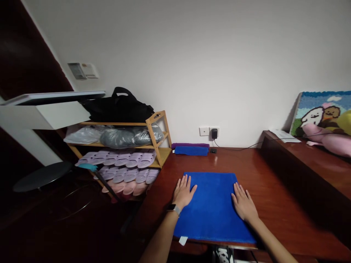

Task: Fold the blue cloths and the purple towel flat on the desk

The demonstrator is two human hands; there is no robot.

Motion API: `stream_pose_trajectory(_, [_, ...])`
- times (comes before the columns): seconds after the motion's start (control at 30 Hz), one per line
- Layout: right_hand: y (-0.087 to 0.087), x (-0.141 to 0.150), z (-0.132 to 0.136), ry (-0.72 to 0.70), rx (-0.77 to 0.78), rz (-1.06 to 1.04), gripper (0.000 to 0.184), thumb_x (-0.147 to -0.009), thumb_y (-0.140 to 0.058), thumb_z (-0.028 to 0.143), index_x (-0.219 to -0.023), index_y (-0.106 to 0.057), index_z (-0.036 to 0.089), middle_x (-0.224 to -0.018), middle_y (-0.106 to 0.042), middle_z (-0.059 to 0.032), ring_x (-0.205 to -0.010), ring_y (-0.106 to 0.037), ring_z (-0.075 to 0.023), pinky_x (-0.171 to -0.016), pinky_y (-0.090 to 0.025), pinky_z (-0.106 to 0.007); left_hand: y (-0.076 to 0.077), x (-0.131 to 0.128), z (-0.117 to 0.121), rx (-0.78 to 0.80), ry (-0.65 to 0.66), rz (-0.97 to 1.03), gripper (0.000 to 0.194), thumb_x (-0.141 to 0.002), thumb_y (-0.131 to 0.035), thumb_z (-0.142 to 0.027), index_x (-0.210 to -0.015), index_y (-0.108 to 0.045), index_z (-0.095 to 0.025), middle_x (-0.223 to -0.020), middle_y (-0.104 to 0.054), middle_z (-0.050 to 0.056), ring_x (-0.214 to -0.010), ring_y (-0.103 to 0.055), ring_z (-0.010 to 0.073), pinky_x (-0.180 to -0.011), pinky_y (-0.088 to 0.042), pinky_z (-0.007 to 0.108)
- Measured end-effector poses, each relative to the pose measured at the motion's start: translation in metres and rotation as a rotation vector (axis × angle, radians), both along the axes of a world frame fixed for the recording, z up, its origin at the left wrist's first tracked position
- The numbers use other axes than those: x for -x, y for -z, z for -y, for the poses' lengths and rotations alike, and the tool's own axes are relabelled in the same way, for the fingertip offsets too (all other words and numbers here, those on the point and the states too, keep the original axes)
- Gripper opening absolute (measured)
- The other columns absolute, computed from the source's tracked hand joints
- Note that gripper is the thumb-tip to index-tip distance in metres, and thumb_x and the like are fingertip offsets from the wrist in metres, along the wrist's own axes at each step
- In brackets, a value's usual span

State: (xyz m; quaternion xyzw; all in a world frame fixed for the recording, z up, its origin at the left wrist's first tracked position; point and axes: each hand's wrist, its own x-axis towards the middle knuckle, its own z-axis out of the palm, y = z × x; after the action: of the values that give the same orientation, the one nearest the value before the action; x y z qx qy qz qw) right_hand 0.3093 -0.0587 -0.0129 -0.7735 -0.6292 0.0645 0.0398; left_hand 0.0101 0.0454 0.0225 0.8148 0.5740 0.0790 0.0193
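Note:
A blue towel (pixel 212 208) lies spread flat on the brown table, its near edge reaching the table's front edge. A white tag (pixel 183 240) sticks out at its near left corner. My left hand (pixel 184 192) rests palm down on the towel's left edge, fingers apart, with a watch on the wrist. Over the right edge lies my right hand (pixel 244 203), also flat with its fingers stretched out. Neither hand grips anything.
Against the wall lie a folded blue cloth (pixel 191 151) and a purple one (pixel 203 145). A black charger (pixel 214 133) trails a cable rightward. Left stands a wooden rack (pixel 161 140) with several slippers; right, a raised ledge (pixel 309 155) bears a pink plush toy (pixel 333 141).

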Motion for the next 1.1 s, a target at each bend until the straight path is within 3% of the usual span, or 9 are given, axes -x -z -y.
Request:
stream_pose_trajectory(0.1, [-0.001,-0.001,-0.002,-0.002,-0.007,-0.030,0.069,-0.103,-0.011,0.047,-0.162,-0.015,0.012,-0.169,-0.015,-0.0023,-0.156,-0.011,-0.0185,-0.128,-0.007,-0.042,-0.006,-0.039,0.021,-0.040,0.090,0.047,0.075,-0.105,-0.018,-0.060,-0.160,-0.030,-0.011,-0.167,-0.024,0.015,-0.156,-0.017,0.0262,-0.128,-0.018,0.048])
stream_pose_trajectory(0.23, [0.000,-0.003,-0.002,-0.011,-0.016,-0.040,0.068,-0.103,-0.015,0.044,-0.162,-0.015,0.011,-0.169,-0.015,-0.0038,-0.156,-0.011,-0.0189,-0.128,-0.007,-0.042,0.005,-0.112,0.062,-0.017,0.354,0.132,0.072,-0.105,-0.016,-0.060,-0.160,-0.029,-0.015,-0.167,-0.027,0.010,-0.156,-0.020,0.0217,-0.128,-0.021,0.043])
stream_pose_trajectory(0.33, [0.001,-0.004,-0.001,-0.024,-0.002,-0.016,0.067,-0.103,-0.015,0.042,-0.162,-0.014,0.011,-0.169,-0.013,-0.0035,-0.157,-0.009,-0.0190,-0.128,-0.007,-0.042,0.015,-0.133,0.080,0.006,0.393,0.168,0.074,-0.104,-0.017,-0.062,-0.159,-0.033,-0.015,-0.166,-0.030,0.011,-0.155,-0.023,0.0227,-0.128,-0.022,0.044])
stream_pose_trajectory(0.4, [0.001,-0.004,-0.001,-0.013,0.004,-0.012,0.068,-0.103,-0.013,0.044,-0.163,-0.013,0.012,-0.169,-0.013,-0.0029,-0.157,-0.010,-0.0185,-0.128,-0.007,-0.041,0.017,-0.116,0.081,0.007,0.362,0.162,0.074,-0.104,-0.019,-0.063,-0.159,-0.033,-0.015,-0.166,-0.030,0.012,-0.155,-0.024,0.0235,-0.128,-0.022,0.045])
stream_pose_trajectory(0.6, [0.003,-0.003,-0.001,-0.004,-0.023,-0.041,0.069,-0.103,-0.013,0.047,-0.163,-0.016,0.013,-0.169,-0.017,-0.0030,-0.156,-0.013,-0.0182,-0.128,-0.009,-0.042,0.017,0.005,0.075,-0.052,0.062,0.066,0.076,-0.103,-0.025,-0.064,-0.159,-0.033,-0.014,-0.165,-0.029,0.014,-0.154,-0.026,0.0267,-0.126,-0.027,0.049])
stream_pose_trajectory(0.67, [0.002,-0.002,-0.002,0.001,-0.025,-0.033,0.069,-0.103,-0.014,0.047,-0.162,-0.017,0.012,-0.168,-0.019,-0.0034,-0.156,-0.014,-0.0188,-0.128,-0.009,-0.042,0.019,0.030,0.076,-0.065,0.006,0.060,0.076,-0.103,-0.026,-0.064,-0.159,-0.032,-0.013,-0.166,-0.028,0.014,-0.154,-0.026,0.0270,-0.125,-0.028,0.048])
stream_pose_trajectory(0.83, [0.004,-0.002,0.009,0.007,-0.067,-0.006,0.069,-0.102,-0.016,0.044,-0.161,-0.025,0.010,-0.167,-0.024,-0.0060,-0.155,-0.018,-0.0213,-0.127,-0.013,-0.044,0.025,0.039,0.079,-0.105,-0.018,0.093,0.076,-0.102,-0.030,-0.064,-0.161,-0.030,-0.017,-0.166,-0.029,0.013,-0.153,-0.027,0.0291,-0.124,-0.030,0.051])
stream_pose_trajectory(1.0, [0.021,0.000,0.049,-0.017,-0.089,-0.022,0.072,-0.100,-0.017,0.050,-0.161,-0.026,0.013,-0.166,-0.026,-0.0043,-0.155,-0.019,-0.0230,-0.127,-0.017,-0.047,0.031,0.034,0.077,-0.134,-0.004,0.107,0.075,-0.102,-0.030,-0.063,-0.161,-0.029,-0.017,-0.165,-0.032,0.013,-0.153,-0.028,0.0285,-0.124,-0.030,0.050])
stream_pose_trajectory(1.1, [0.022,0.006,0.065,-0.026,-0.060,-0.011,0.072,-0.100,-0.014,0.050,-0.162,-0.023,0.013,-0.167,-0.022,-0.0027,-0.155,-0.017,-0.0221,-0.127,-0.016,-0.046,0.031,0.038,0.075,-0.142,-0.009,0.100,0.076,-0.102,-0.030,-0.064,-0.160,-0.032,-0.015,-0.165,-0.032,0.013,-0.154,-0.026,0.0277,-0.124,-0.030,0.048])
